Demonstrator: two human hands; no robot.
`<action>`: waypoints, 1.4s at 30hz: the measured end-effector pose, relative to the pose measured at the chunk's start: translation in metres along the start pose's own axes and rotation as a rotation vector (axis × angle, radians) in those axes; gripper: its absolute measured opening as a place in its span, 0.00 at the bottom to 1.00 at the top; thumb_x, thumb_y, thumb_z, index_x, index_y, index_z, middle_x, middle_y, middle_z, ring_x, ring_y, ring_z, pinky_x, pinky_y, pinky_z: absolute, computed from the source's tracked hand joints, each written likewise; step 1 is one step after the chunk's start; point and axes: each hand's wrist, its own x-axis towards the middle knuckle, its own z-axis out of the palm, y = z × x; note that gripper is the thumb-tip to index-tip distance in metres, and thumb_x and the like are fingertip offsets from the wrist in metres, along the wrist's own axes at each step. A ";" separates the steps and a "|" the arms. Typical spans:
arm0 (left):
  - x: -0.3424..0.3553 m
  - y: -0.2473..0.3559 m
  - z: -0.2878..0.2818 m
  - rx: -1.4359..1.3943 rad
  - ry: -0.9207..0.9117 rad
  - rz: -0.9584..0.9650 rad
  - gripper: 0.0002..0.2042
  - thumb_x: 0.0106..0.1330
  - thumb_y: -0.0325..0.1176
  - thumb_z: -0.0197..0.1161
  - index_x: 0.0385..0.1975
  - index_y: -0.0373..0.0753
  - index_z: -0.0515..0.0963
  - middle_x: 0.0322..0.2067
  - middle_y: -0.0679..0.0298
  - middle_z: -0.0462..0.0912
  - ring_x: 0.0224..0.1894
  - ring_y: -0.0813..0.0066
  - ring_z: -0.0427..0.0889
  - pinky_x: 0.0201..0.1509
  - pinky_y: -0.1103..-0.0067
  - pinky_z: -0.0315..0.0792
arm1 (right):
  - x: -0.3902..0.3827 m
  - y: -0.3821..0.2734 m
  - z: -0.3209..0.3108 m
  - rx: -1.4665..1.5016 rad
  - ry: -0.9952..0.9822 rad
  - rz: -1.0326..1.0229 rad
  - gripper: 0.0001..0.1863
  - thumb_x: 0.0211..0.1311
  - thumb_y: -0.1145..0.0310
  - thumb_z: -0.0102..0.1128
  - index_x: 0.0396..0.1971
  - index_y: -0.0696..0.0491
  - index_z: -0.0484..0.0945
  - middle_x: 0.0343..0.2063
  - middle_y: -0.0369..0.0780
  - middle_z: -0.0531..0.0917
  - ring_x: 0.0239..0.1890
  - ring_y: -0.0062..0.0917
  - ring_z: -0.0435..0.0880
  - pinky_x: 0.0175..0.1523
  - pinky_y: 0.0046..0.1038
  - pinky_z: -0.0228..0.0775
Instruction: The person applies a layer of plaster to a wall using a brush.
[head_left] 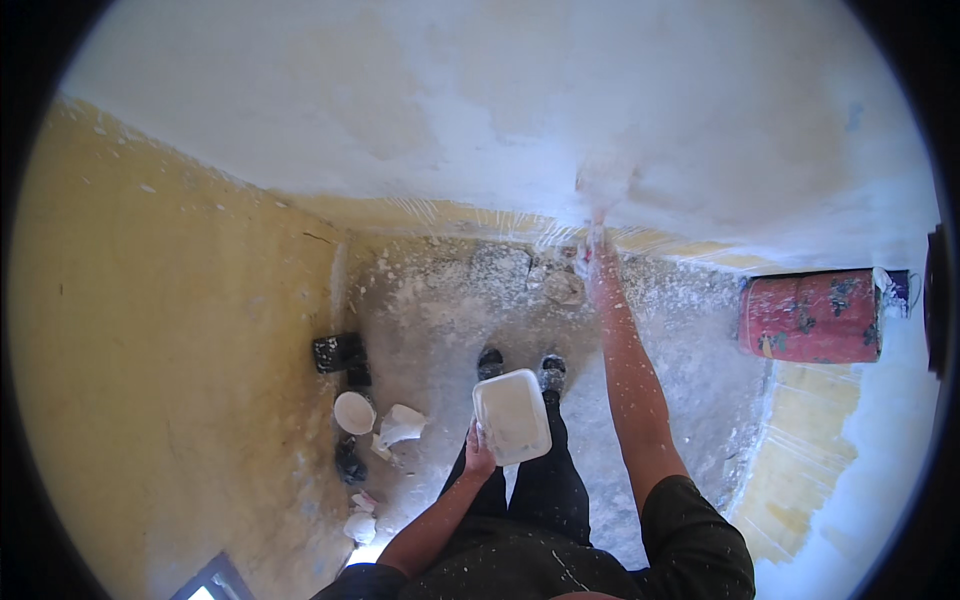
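Note:
My left hand grips a white rectangular plastic tray, with a smear of pale material on it, in front of my legs. My right arm reaches up to the white-coated wall ahead. My right hand, spattered white and smeared by motion, holds a blurred, wide-headed tool against that wall, above a streaked yellow band near its foot.
A bare yellow wall runs along the left. By it lie a white bucket, dark objects and pale scraps. A red patterned bundle sits at the right. The floor is dusted white, with rubble ahead.

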 end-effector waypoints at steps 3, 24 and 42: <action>-0.001 0.004 0.002 -0.020 0.008 -0.017 0.20 0.70 0.38 0.36 0.58 0.36 0.55 0.52 0.59 0.66 0.53 0.71 0.67 0.57 0.75 0.63 | 0.008 0.043 -0.034 0.053 0.041 0.240 0.15 0.59 0.50 0.49 0.26 0.47 0.67 0.11 0.28 0.62 0.08 0.13 0.56 0.11 0.17 0.45; -0.010 -0.001 0.046 -0.021 0.117 0.046 0.20 0.70 0.37 0.35 0.58 0.33 0.55 0.54 0.57 0.64 0.54 0.70 0.65 0.58 0.75 0.61 | -0.093 -0.142 0.050 -0.057 -0.104 -0.371 0.12 0.59 0.70 0.50 0.43 0.53 0.71 0.14 0.32 0.71 0.15 0.10 0.67 0.16 0.15 0.56; -0.012 -0.008 0.086 0.311 0.099 0.165 0.21 0.69 0.38 0.36 0.56 0.30 0.57 0.51 0.52 0.65 0.52 0.66 0.67 0.55 0.73 0.63 | 0.043 0.042 -0.111 -0.241 -0.105 0.474 0.13 0.57 0.55 0.48 0.29 0.48 0.74 0.15 0.31 0.67 0.12 0.14 0.61 0.15 0.19 0.51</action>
